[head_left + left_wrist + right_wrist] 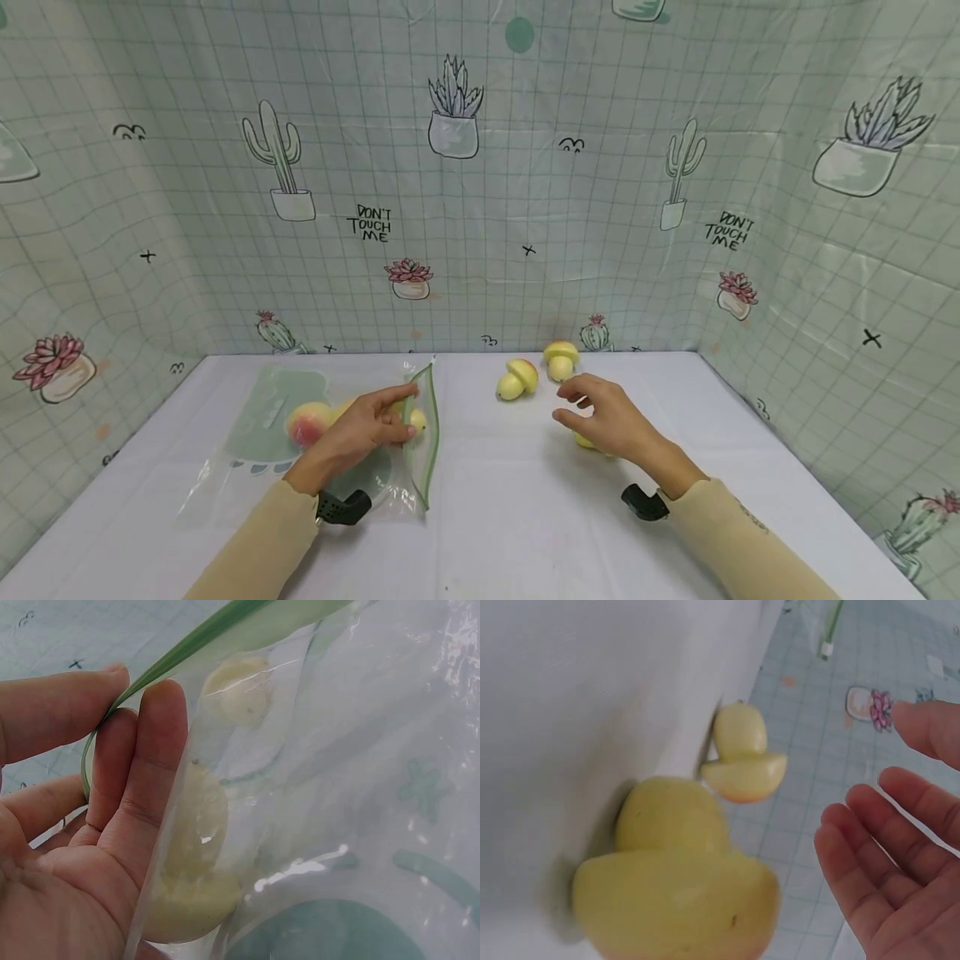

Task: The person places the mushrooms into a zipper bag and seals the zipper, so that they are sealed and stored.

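Note:
My left hand (363,429) pinches the green-edged mouth of a clear zip bag (423,467) between thumb and fingers. The left wrist view shows the green seal strip (187,649) under its fingertips. Inside the bag lie a yellow-and-red, peach-like piece (306,423) and yellow mushroom-shaped pieces (199,862). On the right, my right hand (611,417) hovers with relaxed fingers, holding nothing. Beneath it, a yellow piece (587,442) is mostly hidden. Past its fingertips lie two yellow mushroom-shaped pieces with reddish tinges, one nearer (517,380) and one farther back (561,360).
A white table (495,508) carries everything. Behind it and along both sides hangs a checked cloth (487,200) printed with cacti and succulents. The bag lies flat across the table's left part, its mouth turned toward the middle.

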The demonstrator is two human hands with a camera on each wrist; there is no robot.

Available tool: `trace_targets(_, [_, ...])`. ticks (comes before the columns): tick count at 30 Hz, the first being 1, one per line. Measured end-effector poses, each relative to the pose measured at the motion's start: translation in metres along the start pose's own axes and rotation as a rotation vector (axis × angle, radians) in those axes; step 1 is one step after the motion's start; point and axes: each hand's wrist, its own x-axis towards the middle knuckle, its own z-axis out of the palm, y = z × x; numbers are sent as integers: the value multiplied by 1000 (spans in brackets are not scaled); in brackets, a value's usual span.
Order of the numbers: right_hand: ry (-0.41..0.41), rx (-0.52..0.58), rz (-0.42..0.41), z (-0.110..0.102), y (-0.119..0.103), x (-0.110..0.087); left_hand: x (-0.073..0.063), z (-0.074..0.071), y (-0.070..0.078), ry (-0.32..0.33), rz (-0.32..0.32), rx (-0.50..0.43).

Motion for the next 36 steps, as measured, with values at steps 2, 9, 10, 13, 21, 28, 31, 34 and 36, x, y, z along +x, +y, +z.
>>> trace_targets(2, [9, -23, 11, -1, 4, -3, 0, 0, 0, 1, -3, -5])
trace_targets(9, [2, -76, 65, -4, 15, -10, 2, 1, 1, 16, -5, 11])
trace_targets(10, [-2, -79, 76, -4, 17, -11, 2, 1, 1, 18, -6, 13])
trace_targets(13, [-9, -100, 91, -6, 21, -14, 2, 1, 0, 18, -9, 18])
trace_targets(21, [-42, -125, 123, -9, 34, -23, 3, 1, -1, 6, 1, 18])
trace_targets(28, [-66, -158, 135, -11, 40, -31, 2, 2, -1, 4, 0, 12])
trace_targets(31, [-84, -171, 134, -10, 43, -33, 1, 2, 0, 9, -6, 19])
trace_targets(34, [-105, -167, 147, -8, 46, -34, 0, 2, 1, 17, -20, 26])
trace_targets(36, [-119, -164, 153, -7, 48, -35, 0, 2, 1, 18, -26, 26])
